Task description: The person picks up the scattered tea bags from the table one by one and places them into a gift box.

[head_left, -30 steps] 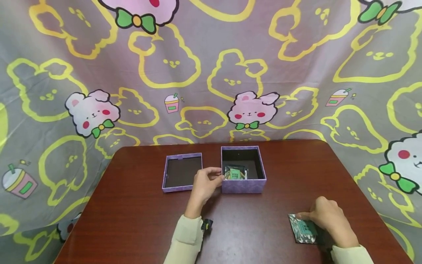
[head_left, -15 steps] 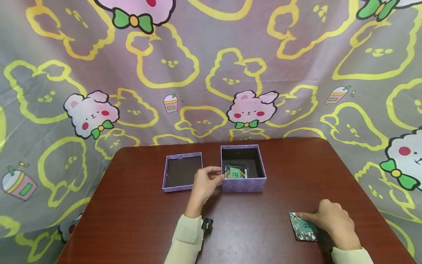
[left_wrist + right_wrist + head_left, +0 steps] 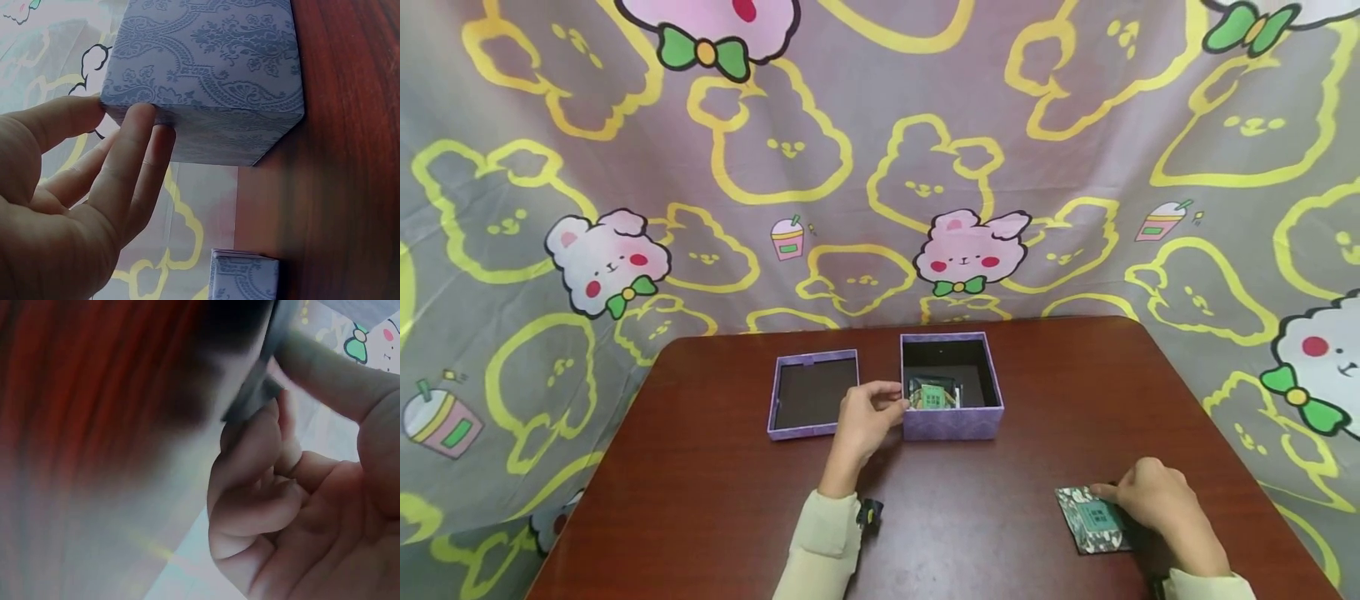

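My left hand (image 3: pixel 867 421) touches the left side of an uncovered purple box (image 3: pixel 953 423) with nearly straight fingers. Its thumb rests at the near corner of the rim; in the left wrist view the fingertips (image 3: pixel 141 114) press the patterned outer wall. Inside the box lies a packet (image 3: pixel 933 397) with a green label. At the right of the table, my right hand (image 3: pixel 1161 498) pinches the far right edge of a flat square packet (image 3: pixel 1086 523), marbled, with a teal label. The right wrist view shows thumb and curled fingers on its dark thin edge, blurred.
The purple lid (image 3: pixel 815 393), dark inside, lies face up just left of the box, behind my left hand. A brown wooden table (image 3: pixel 970 517) carries everything. A curtain (image 3: pixel 850 192) with cartoon bears hangs right behind the table's far edge.
My right hand has shifted slightly right and its thumb has drawn back toward the packet's right part. The left hand stays at the box.
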Tool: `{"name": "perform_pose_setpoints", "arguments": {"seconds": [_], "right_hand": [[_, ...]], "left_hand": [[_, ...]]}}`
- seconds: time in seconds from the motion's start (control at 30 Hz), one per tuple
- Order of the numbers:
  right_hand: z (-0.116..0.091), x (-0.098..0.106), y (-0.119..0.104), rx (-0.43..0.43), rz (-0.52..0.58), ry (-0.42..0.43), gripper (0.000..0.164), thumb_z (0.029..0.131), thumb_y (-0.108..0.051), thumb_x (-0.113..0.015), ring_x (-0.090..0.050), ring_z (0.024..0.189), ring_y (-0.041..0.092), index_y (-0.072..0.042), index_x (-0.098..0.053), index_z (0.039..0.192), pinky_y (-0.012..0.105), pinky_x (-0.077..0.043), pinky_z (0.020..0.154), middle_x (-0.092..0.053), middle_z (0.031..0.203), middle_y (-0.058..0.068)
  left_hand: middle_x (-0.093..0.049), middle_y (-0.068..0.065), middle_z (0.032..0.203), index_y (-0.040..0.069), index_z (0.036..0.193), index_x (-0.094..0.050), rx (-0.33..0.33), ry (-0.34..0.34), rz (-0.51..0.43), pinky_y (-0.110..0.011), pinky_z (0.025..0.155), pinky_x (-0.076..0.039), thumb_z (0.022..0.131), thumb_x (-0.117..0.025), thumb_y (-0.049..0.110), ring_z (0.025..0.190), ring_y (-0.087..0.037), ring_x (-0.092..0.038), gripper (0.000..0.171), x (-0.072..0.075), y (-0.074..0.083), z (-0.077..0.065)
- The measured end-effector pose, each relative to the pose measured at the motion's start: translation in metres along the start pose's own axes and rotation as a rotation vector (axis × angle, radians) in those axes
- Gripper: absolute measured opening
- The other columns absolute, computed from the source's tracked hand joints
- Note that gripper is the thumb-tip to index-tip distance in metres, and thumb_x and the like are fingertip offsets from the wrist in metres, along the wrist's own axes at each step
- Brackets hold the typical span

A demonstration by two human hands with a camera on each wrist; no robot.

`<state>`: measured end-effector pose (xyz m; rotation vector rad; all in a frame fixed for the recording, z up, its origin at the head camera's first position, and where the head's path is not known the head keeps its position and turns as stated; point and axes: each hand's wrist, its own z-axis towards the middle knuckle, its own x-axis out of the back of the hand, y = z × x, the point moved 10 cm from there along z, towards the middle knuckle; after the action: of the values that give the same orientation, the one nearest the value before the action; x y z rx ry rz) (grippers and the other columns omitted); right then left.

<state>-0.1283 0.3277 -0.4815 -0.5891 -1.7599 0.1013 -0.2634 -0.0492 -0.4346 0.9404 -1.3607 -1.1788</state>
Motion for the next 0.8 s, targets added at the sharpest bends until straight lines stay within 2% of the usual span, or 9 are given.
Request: {"name": "perform_pose_setpoints", "arguments": {"seconds": [0.1, 0.17, 0.33, 0.43, 0.6, 0.7, 0.8], "right_hand": [[-0.001, 0.002, -0.001, 0.034, 0.026, 0.008, 0.05, 0.072, -0.051, -0.07, -0.035, 0.049, 0.013, -0.015, -0.046, 0.047, 0.027, -0.03, 0.045, -0.036, 0.046, -0.007], [-0.001, 0.005, -0.001, 0.053, 0.033, 0.015, 0.044, 0.074, -0.048, -0.07, -0.039, 0.052, 0.014, -0.015, -0.049, 0.053, 0.028, -0.033, 0.046, -0.042, 0.051, -0.007], [0.001, 0.011, -0.001, 0.099, 0.071, 0.003, 0.037, 0.073, -0.046, -0.072, -0.053, 0.066, 0.016, -0.011, -0.06, 0.078, 0.033, -0.044, 0.055, -0.06, 0.071, -0.003], [0.002, 0.01, -0.003, 0.127, 0.09, -0.026, 0.03, 0.078, -0.039, -0.07, -0.054, 0.067, 0.015, -0.01, -0.063, 0.084, 0.033, -0.043, 0.055, -0.061, 0.072, -0.002], [-0.001, 0.003, -0.004, 0.153, 0.144, -0.072, 0.005, 0.088, -0.018, -0.061, -0.051, 0.06, 0.014, -0.013, -0.063, 0.087, 0.028, -0.04, 0.05, -0.058, 0.068, -0.002], [-0.002, 0.003, -0.007, 0.179, 0.184, -0.079, 0.009, 0.088, -0.006, -0.057, -0.052, 0.058, 0.013, -0.012, -0.063, 0.087, 0.025, -0.042, 0.048, -0.058, 0.067, -0.001], [-0.003, 0.005, -0.01, 0.203, 0.188, -0.077, 0.014, 0.088, -0.001, -0.054, -0.051, 0.057, 0.013, -0.011, -0.063, 0.089, 0.025, -0.042, 0.047, -0.056, 0.066, 0.0]], "left_hand": [[-0.065, -0.008, 0.086, -0.004, 0.102, -0.065, -0.008, -0.001, -0.007, -0.026, 0.06, -0.056, 0.078, -0.071, 0.006, 0.075, -0.015, -0.066, 0.027, 0.0, 0.0, 0.0], [-0.065, -0.008, 0.086, -0.004, 0.102, -0.065, -0.009, -0.002, -0.009, -0.026, 0.06, -0.056, 0.078, -0.071, 0.005, 0.075, -0.016, -0.066, 0.026, -0.001, 0.0, 0.0], [-0.066, -0.008, 0.086, -0.004, 0.101, -0.065, -0.014, 0.003, -0.005, -0.026, 0.059, -0.056, 0.078, -0.071, 0.005, 0.074, -0.015, -0.066, 0.026, 0.001, 0.002, 0.0], [-0.066, -0.009, 0.087, -0.005, 0.102, -0.065, -0.016, 0.001, -0.013, -0.026, 0.059, -0.056, 0.078, -0.071, 0.006, 0.075, -0.016, -0.066, 0.027, 0.001, 0.002, -0.001], [-0.066, -0.013, 0.089, -0.006, 0.103, -0.064, -0.016, -0.009, -0.03, -0.027, 0.06, -0.056, 0.078, -0.071, 0.006, 0.078, -0.02, -0.066, 0.028, 0.0, 0.002, -0.001], [-0.066, -0.014, 0.089, -0.006, 0.102, -0.064, -0.017, -0.005, -0.029, -0.027, 0.06, -0.056, 0.078, -0.071, 0.006, 0.078, -0.021, -0.066, 0.028, 0.0, 0.003, -0.002], [-0.066, -0.012, 0.088, -0.006, 0.102, -0.064, -0.014, -0.003, -0.02, -0.026, 0.06, -0.056, 0.078, -0.071, 0.006, 0.076, -0.019, -0.066, 0.027, 0.0, 0.003, -0.002]]}}
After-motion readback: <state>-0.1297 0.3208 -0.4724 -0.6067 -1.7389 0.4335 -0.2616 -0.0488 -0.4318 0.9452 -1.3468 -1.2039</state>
